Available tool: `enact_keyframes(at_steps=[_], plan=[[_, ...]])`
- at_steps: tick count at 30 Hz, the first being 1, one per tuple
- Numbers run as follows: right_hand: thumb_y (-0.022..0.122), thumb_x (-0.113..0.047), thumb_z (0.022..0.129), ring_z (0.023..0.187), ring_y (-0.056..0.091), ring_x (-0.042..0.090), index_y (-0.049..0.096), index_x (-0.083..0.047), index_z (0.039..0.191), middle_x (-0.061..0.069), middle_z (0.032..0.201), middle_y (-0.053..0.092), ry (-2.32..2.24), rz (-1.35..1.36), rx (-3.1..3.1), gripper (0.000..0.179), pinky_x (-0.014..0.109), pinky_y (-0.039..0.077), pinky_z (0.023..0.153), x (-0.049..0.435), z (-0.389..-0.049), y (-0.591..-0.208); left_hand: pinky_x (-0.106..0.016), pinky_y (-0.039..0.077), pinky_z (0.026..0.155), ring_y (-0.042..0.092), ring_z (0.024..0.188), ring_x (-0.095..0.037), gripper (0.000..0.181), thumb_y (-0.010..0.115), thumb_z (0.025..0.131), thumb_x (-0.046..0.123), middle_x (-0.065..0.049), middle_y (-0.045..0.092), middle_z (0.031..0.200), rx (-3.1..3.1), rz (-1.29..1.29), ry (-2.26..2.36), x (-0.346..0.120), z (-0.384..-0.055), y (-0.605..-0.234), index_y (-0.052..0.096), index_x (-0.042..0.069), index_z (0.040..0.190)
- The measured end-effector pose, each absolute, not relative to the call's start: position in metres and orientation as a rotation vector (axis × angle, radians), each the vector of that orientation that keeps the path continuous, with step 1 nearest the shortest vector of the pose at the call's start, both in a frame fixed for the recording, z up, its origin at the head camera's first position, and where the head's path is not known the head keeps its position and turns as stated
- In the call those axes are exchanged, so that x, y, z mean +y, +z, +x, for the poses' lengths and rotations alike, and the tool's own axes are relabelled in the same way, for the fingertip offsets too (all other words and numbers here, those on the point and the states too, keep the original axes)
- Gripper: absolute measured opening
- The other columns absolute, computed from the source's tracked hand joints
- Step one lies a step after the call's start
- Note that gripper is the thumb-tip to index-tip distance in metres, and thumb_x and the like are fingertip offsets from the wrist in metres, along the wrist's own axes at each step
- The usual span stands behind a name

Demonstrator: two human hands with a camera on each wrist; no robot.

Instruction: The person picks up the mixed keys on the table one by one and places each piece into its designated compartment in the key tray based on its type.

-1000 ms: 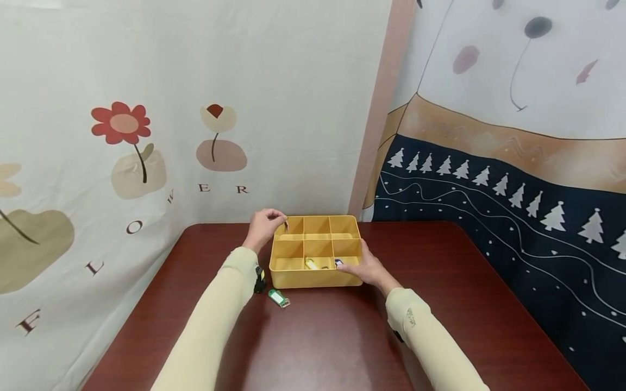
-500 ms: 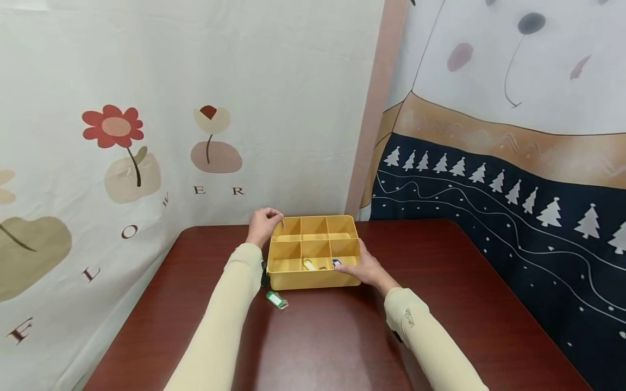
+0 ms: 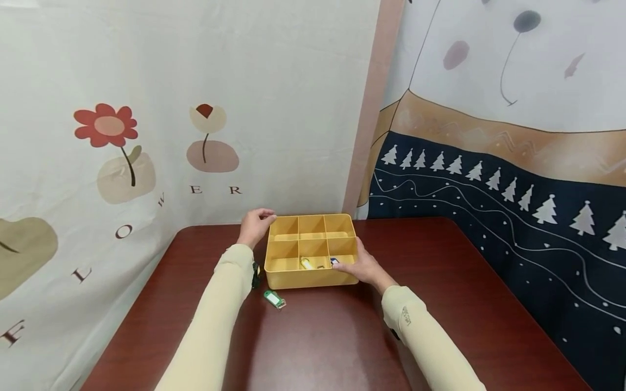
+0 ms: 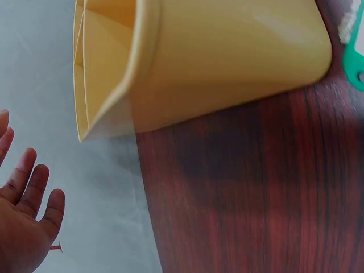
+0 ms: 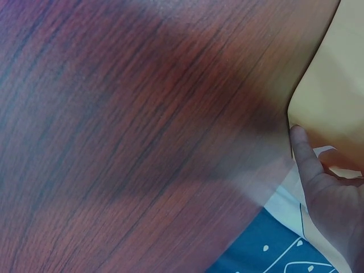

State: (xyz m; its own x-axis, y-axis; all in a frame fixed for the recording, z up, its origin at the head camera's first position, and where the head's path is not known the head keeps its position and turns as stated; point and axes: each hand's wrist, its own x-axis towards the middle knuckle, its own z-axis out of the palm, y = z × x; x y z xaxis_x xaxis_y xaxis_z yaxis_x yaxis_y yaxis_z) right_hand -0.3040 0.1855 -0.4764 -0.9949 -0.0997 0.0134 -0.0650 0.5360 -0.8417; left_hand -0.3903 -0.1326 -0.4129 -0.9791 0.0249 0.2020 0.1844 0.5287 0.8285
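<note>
My left hand [image 3: 257,226] hovers beside the back left corner of a yellow divided box [image 3: 313,280]. Its fingers [image 4: 35,185] are loosely spread in the left wrist view, and nothing shows between them. My right hand [image 3: 365,265] grips the box at its right side, thumb over the front rim and a finger [image 5: 307,156] lying along the outer wall. A yellow key tag [image 3: 306,263] lies in the front middle compartment. Part of a blue key tag [image 3: 335,261] shows in the front right one, next to the thumb. A green key tag [image 3: 274,298] rests on the table before the box.
The dark red wooden table [image 3: 313,342] carries the box near its back edge. Behind it hangs a pale printed cloth [image 3: 293,108], with a dark blue tree-patterned cloth [image 3: 464,201] at the right.
My left hand held a small dark thing at the back left compartment; now its fingers have loosened, drawn slightly left, and the thing no longer shows. The right hand keeps its hold.
</note>
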Motion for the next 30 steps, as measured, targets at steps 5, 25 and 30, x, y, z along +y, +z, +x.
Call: enact_keyframes(at_steps=[5, 25, 30], plan=[[0.085, -0.039, 0.078, 0.114, 0.052, 0.034, 0.017, -0.019, 0.157, 0.015, 0.134, 0.051, -1.476, -0.123, 2.718, 0.106, 0.053, 0.037, 0.104, 0.186, -0.304, -0.475, -0.046, 0.050, 0.090, 0.060, 0.108, -0.032, 0.031, 0.064, 0.098, 0.020, -0.017, 0.067, 0.117, -2.608, -0.169, -1.415, -0.141, -0.386, -0.411, 0.069, 0.001, 0.122], [0.085, -0.040, 0.078, 0.117, 0.050, 0.035, 0.014, -0.021, 0.158, 0.016, 0.136, 0.050, -1.462, -0.103, 2.706, 0.108, 0.056, 0.035, 0.107, 0.186, -0.305, -0.476, -0.050, 0.047, 0.095, 0.055, 0.117, -0.035, 0.036, 0.066, 0.097, 0.027, -0.018, 0.062, 0.125, -2.686, -0.228, -1.324, -0.180, -0.342, -0.417, 0.067, 0.002, 0.123], [0.084, -0.038, 0.079, 0.119, 0.050, 0.036, 0.013, -0.022, 0.157, 0.016, 0.137, 0.050, -1.466, -0.112, 2.691, 0.107, 0.056, 0.034, 0.108, 0.186, -0.305, -0.475, -0.051, 0.047, 0.095, 0.054, 0.119, -0.035, 0.036, 0.066, 0.097, 0.026, -0.018, 0.061, 0.127, -2.709, -0.243, -1.324, -0.188, -0.327, -0.421, 0.066, 0.003, 0.124]])
